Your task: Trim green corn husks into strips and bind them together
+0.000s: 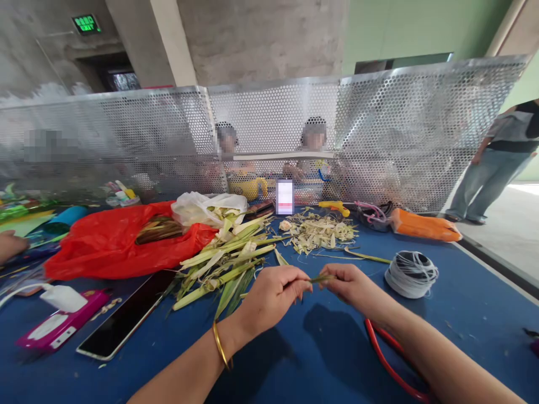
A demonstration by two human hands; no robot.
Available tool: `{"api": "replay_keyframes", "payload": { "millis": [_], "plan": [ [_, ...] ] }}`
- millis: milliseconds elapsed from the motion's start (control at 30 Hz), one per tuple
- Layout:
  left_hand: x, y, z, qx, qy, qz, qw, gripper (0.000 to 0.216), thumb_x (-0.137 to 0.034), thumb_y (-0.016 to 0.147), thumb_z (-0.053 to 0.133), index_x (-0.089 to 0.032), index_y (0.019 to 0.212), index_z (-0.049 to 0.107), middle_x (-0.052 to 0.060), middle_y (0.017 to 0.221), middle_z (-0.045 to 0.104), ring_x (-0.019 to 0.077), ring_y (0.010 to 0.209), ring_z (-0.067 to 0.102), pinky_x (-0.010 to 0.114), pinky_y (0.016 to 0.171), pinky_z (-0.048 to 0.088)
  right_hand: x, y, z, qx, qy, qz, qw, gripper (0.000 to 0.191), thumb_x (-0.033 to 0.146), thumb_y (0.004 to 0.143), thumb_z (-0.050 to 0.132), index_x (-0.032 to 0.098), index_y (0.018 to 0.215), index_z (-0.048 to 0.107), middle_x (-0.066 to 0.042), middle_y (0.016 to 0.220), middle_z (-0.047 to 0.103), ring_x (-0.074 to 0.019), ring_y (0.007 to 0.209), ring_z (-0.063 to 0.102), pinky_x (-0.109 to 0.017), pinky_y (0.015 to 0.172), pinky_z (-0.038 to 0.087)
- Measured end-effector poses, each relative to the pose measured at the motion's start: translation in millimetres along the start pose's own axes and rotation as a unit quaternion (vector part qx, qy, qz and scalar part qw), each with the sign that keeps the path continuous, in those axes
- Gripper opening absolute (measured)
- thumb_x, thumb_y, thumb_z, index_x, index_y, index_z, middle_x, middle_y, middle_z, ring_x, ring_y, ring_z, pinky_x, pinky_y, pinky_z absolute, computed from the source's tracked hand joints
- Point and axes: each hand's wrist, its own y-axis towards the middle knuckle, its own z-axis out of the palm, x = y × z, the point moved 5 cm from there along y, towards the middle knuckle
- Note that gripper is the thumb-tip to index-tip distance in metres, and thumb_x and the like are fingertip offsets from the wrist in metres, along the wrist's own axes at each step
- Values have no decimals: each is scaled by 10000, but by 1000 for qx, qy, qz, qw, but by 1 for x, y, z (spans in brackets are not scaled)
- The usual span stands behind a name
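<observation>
My left hand [272, 294] and my right hand [351, 286] meet over the blue table [295, 359], both pinching a thin green leaf strip [320, 278] between them. A gold bangle [221, 345] circles my left wrist. A pile of long green and pale leaf strips [223, 258] lies just beyond my left hand. Shredded pale leaf scraps [320, 231] sit farther back. A coil of white cord [411, 273] rests to the right of my right hand.
A red plastic bag [109, 241] and a white bag [206, 207] lie at the back left. A black phone [126, 317] and a pink phone [59, 326] lie at the left, red-handled scissors [387, 359] under my right forearm. Behind a perforated metal screen [379, 134] sit two people; another stands at far right.
</observation>
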Motion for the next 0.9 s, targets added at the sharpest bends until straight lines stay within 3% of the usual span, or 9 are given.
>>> {"api": "replay_keyframes", "payload": {
  "millis": [67, 133, 233, 333, 433, 633, 733, 833, 900],
  "plan": [
    [8, 1, -6, -60, 19, -12, 998, 257, -301, 899, 473, -189, 796, 680, 11, 669, 643, 133, 622, 570, 209, 623, 389, 7, -5, 11, -3, -32, -24, 999, 225, 294, 889, 469, 185, 706, 542, 27, 638, 507, -121, 609, 452, -232, 575, 346],
    [15, 1, -9, -92, 57, -18, 994, 256, -298, 905, 461, -194, 804, 672, 14, 692, 654, 143, 652, 578, 220, 642, 383, 22, -14, 21, -27, -132, -83, 987, 205, 222, 910, 432, 193, 732, 529, 11, 681, 527, -127, 639, 478, -230, 593, 354],
    [21, 0, -3, -80, 131, -10, 988, 259, -284, 910, 439, -199, 824, 667, 35, 778, 677, 168, 737, 592, 243, 674, 368, 47, -30, 34, -57, -257, -179, 948, 195, 147, 913, 388, 204, 838, 559, -28, 787, 541, -133, 621, 492, -234, 552, 351],
    [24, -1, 7, -24, 172, 0, 985, 278, -284, 908, 433, -193, 771, 657, 43, 779, 668, 173, 736, 580, 250, 648, 348, 61, -37, 37, -53, -195, -218, 955, 210, 143, 937, 362, 216, 861, 543, -69, 959, 564, -153, 775, 559, -245, 660, 426],
    [24, -2, 11, -5, 169, -2, 986, 288, -285, 911, 426, -193, 754, 648, 37, 770, 666, 168, 729, 576, 249, 640, 341, 61, -35, 40, -25, -100, -217, 971, 208, 137, 951, 348, 221, 830, 495, -35, 853, 568, -146, 772, 550, -238, 695, 441],
    [24, 0, 6, -34, 175, -13, 984, 267, -263, 909, 426, -192, 772, 644, 30, 775, 667, 161, 727, 577, 250, 646, 346, 61, -42, 60, 2, -264, -281, 923, 242, 39, 865, 332, 196, 818, 510, -65, 815, 564, -182, 716, 477, -290, 645, 402],
    [27, 0, 12, -16, 233, 8, 972, 272, -246, 915, 411, -188, 772, 635, 47, 787, 659, 170, 746, 577, 255, 663, 354, 65, -41, 52, 2, -189, -261, 947, 233, 79, 895, 336, 203, 811, 515, -54, 794, 558, -172, 710, 482, -277, 635, 402],
    [27, -2, 23, 56, 289, 65, 954, 264, -220, 912, 405, -182, 785, 634, 61, 785, 645, 179, 748, 575, 256, 656, 359, 56, -30, 30, -2, 1, -152, 988, 205, 220, 943, 407, 202, 778, 527, -26, 751, 562, -153, 702, 517, -261, 646, 425],
    [21, -5, 28, 114, 287, 123, 943, 252, -212, 908, 418, -182, 803, 646, 60, 771, 642, 174, 717, 571, 253, 636, 360, 42, -21, 16, -11, 152, -66, 986, 220, 308, 921, 498, 187, 744, 544, -10, 704, 564, -138, 666, 527, -253, 636, 431]
  ]
}}
